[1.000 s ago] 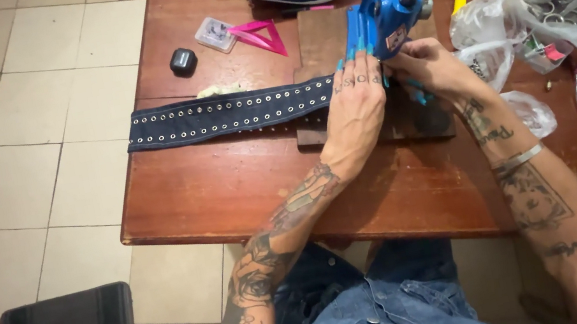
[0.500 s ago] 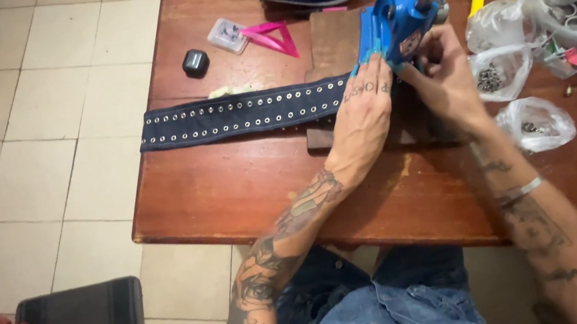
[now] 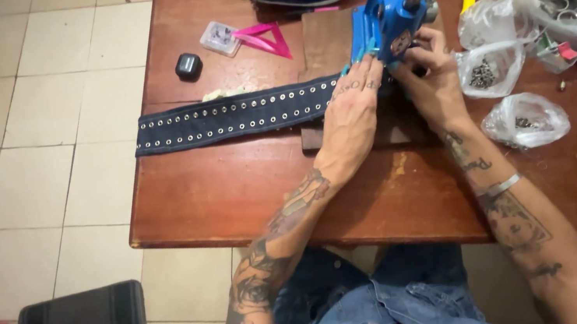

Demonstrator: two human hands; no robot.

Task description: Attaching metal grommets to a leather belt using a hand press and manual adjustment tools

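Your left hand (image 3: 350,115) lies flat, fingers pressing the one studded belt (image 3: 237,115) onto the surface (image 3: 230,188), as before. Your right hand (image 3: 432,81) has moved closer to the one blue press (image 3: 384,20), fingers curled at its base; whether they grip anything is hidden. Beyond sit two small clear bags (image 3: 526,118) of rivets.

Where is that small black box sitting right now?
The small black box sits on the wooden table near its left edge, just left of the clear case and above the studded belt.
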